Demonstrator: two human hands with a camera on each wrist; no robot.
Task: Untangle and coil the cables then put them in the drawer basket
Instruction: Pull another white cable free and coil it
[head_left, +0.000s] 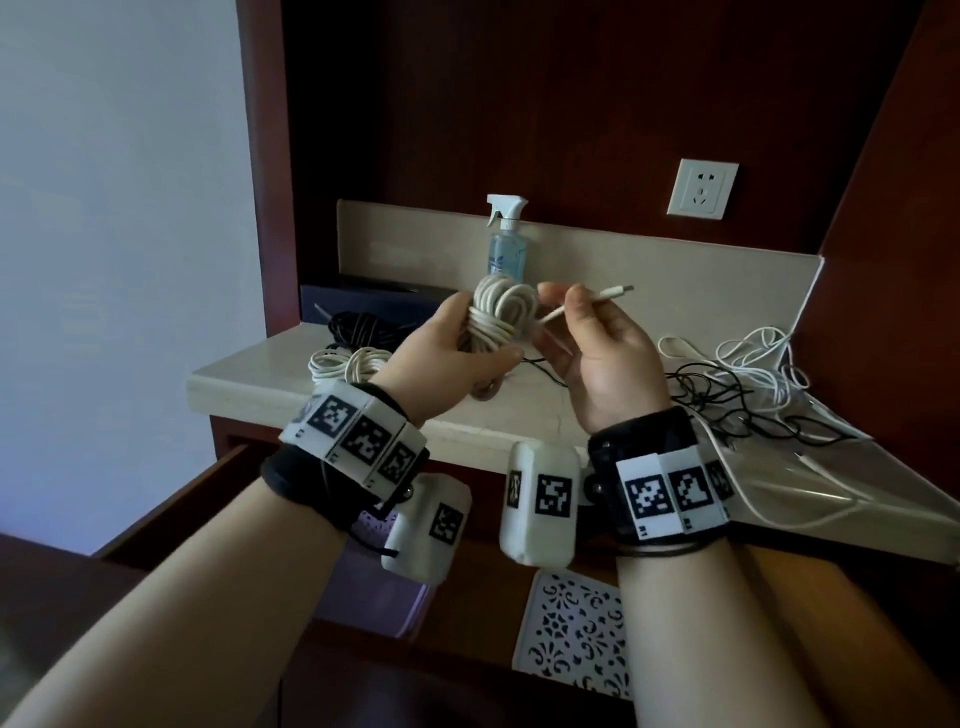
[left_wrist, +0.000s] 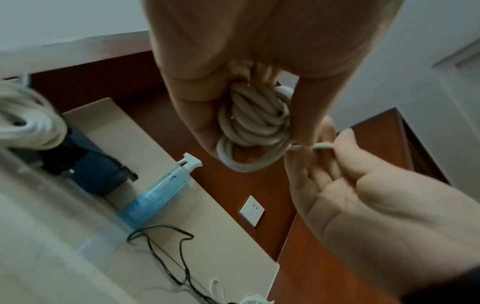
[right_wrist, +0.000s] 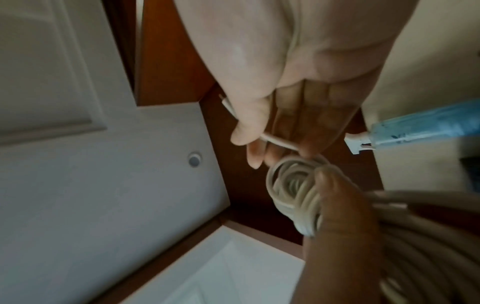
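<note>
A left hand (head_left: 441, 358) is gripping a coiled white cable (head_left: 501, 314); the right hand (head_left: 597, 358) is pinching its loose plug end (head_left: 613, 292) above the countertop (head_left: 249, 376).

Off-white coiled cable (head_left: 501, 312) in hand; second white coil (head_left: 349, 364) and a black coil (head_left: 358, 327) on the cream countertop (head_left: 249, 374). Tangle (head_left: 748, 384) at right mixes white and black wires. Spray bottle (head_left: 506, 249): pale blue, white trigger. Wall outlet (head_left: 702, 188) white on dark red-brown panelling (head_left: 571, 104). Wristbands (head_left: 660, 491) black with black-and-white square markers (both wrists). Basket (head_left: 576, 631) white, floral cut-out pattern.
</note>
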